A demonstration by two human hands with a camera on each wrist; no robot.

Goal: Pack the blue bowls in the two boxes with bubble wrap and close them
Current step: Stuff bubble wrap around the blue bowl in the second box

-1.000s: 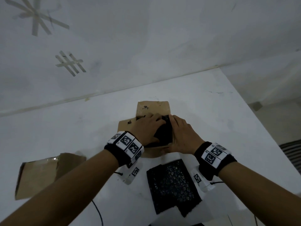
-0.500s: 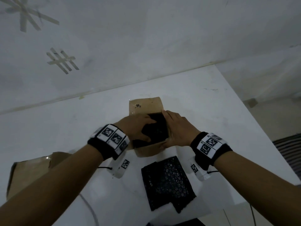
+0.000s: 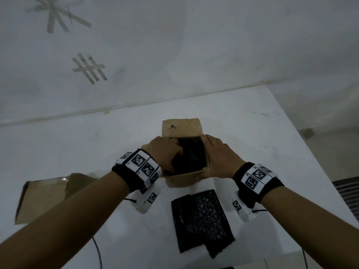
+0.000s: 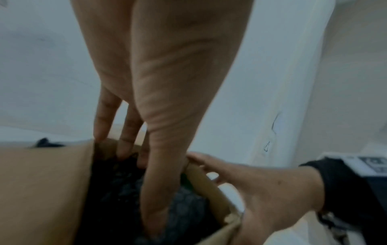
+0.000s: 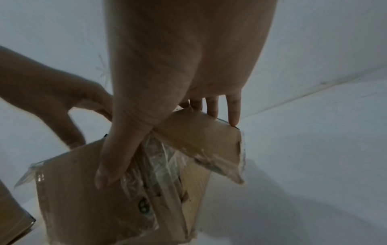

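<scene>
A person stands over a white table (image 3: pixel 242 121) with a small open brown cardboard box (image 3: pixel 180 180) at its middle, the landmark here. The left hand (image 3: pixel 165 154) reaches down into the box, straight fingers pressing a dark bubble-wrapped bundle (image 3: pixel 191 156) inside, probably to seat it low enough for the flaps to close. The right hand (image 3: pixel 218 158) lies flat and open-fingered along the box's right wall, likely bracing it against that push. Just nearer the person than the box lies a spare dark sheet of bubble wrap (image 3: pixel 202 222); well to the box's left sits a second brown cardboard box (image 3: pixel 44 193). Only the left wrist view shows the fingertips (image 4: pixel 125 149) sunk into the wrap; only the right wrist view shows clear tape (image 5: pixel 159 159) on the box's outside. No blue bowl is visible; presumably it is wrapped inside.
</scene>
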